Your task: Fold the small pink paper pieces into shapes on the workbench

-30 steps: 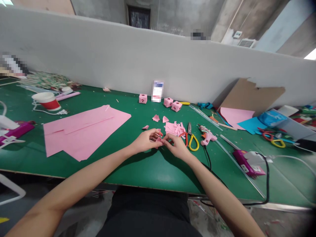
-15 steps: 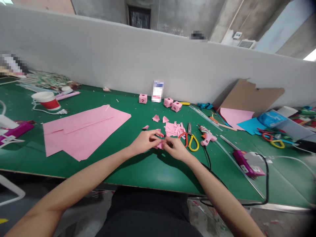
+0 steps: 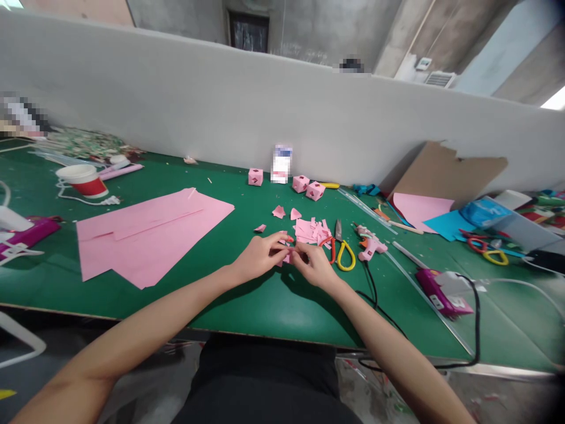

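Between my fingertips is a small piece of pink paper [image 3: 287,258], low over the green table. My left hand [image 3: 259,256] pinches it from the left, with something reddish at a fingertip. From the right, the closed fingers of my right hand [image 3: 315,265] grip the same piece; its shape is mostly hidden. Cut pink paper strips [image 3: 311,231] lie in a heap just beyond my hands. Scissors [image 3: 346,253] with one orange and one yellow handle rest beside my right hand. A pink glue gun [image 3: 371,245] lies farther right. Small curled pink pieces [image 3: 278,211] are scattered ahead.
Large pink paper sheets [image 3: 150,241] cover the table's left part. Several pink paper cubes [image 3: 255,176] stand near the white partition [image 3: 282,106]. At left is a paper cup [image 3: 83,179]. A purple power strip [image 3: 444,294] and black cable [image 3: 477,330] lie at right.
My fingers have shifted slightly around the pink paper piece. Both hands stay in nearly the same place, and the things on the table have not moved.
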Demonstrator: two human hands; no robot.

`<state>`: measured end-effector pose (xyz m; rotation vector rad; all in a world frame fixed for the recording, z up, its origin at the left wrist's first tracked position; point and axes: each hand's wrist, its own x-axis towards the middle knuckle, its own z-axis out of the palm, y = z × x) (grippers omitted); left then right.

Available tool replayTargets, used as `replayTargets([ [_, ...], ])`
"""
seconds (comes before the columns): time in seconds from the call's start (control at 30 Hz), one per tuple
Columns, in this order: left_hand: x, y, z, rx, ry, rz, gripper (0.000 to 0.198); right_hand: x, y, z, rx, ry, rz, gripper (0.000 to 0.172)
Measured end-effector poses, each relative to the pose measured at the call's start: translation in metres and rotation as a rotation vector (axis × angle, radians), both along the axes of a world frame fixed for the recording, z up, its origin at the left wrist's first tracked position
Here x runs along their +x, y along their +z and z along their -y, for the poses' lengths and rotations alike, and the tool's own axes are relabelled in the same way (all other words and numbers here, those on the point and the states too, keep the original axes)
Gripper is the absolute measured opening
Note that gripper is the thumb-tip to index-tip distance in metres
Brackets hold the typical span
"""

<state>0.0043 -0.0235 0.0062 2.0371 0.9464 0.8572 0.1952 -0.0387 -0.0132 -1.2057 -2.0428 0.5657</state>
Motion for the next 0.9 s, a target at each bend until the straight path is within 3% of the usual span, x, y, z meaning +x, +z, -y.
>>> replayTargets([
  [0.3, -0.0004, -0.0094, -0.0034, 0.042, 0.010, -0.041, 0.028, 0.0033, 0.0006, -0.0022, -0.012, 0.040, 0.087, 0.030],
  [0.5, -0.0002, -0.0075, -0.0025, 0.105, 0.042, -0.043, 0.026, 0.0029, 0.0030, -0.0016, -0.010, 0.054, 0.193, 0.035],
  [0.9, 0.0018, -0.0067, 0.0004, 0.063, 0.028, -0.049, 0.028, 0.0017, 0.0042, 0.0024, 0.003, 0.070, 0.145, 0.036],
])
